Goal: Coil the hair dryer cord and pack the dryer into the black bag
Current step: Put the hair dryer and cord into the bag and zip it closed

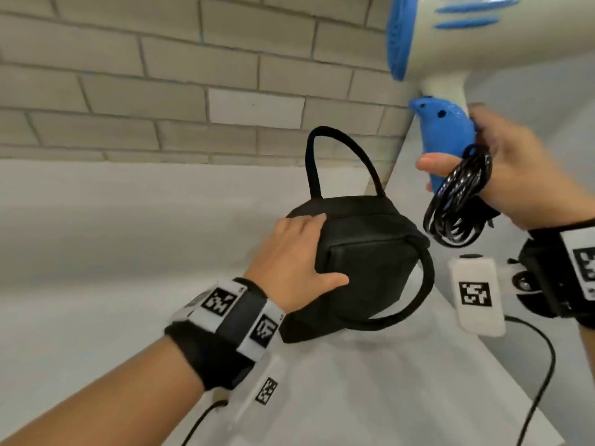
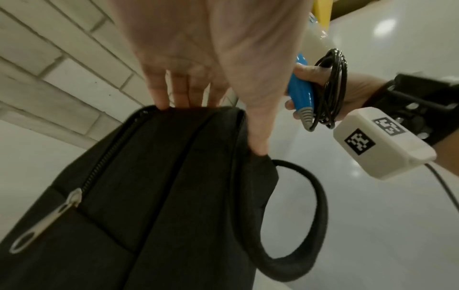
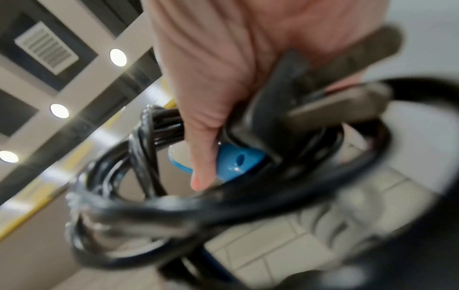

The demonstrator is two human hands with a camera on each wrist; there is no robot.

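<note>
The black bag (image 1: 363,252) sits on the white table, one strap (image 1: 338,136) standing up and the other (image 1: 425,284) looping out to the right. My left hand (image 1: 302,252) grips the bag's top, fingers over the far edge and thumb on the near side; the left wrist view shows this hand (image 2: 211,78) on the bag (image 2: 161,196) beside a zipper pull (image 2: 47,219). Above and right of the bag, my right hand (image 1: 502,169) holds the hair dryer (image 1: 483,46) by its blue handle (image 1: 447,143) together with the coiled black cord (image 1: 460,201). The plug (image 3: 335,106) lies against my palm.
The white table (image 1: 96,252) meets a grey brick wall (image 1: 161,75) at the back. Its right edge runs diagonally just past the bag, with shiny floor (image 1: 547,107) beyond. Thin black cables (image 1: 544,365) trail from the wrist cameras.
</note>
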